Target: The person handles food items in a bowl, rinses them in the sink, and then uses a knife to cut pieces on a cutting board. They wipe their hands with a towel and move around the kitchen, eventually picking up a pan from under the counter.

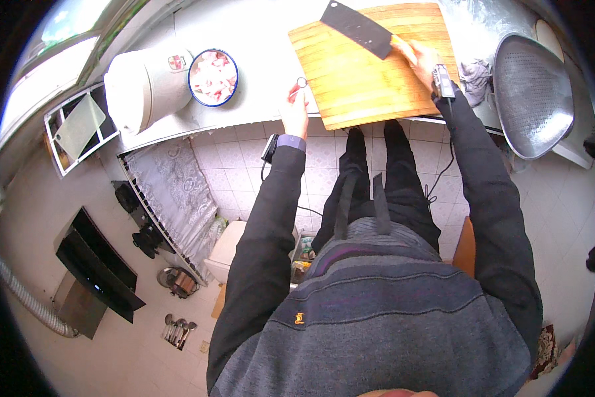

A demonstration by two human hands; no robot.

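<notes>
A cleaver (358,30) with a dark blade lies above the upper part of a wooden cutting board (377,84); my right hand (420,58) grips its handle. My left hand (295,110) is beside the board's left edge, by a small ring-shaped item (302,82); whether the fingers hold it cannot be made out. Farther left, a blue-rimmed white bowl (213,78) holds pieces of pale pink raw meat. Both wrists wear bands with small devices.
A white cylindrical appliance (143,89) stands left of the bowl. At the right are a crumpled grey cloth (474,82) and a perforated metal colander (533,94). The counter's front edge runs below the board, which overhangs it.
</notes>
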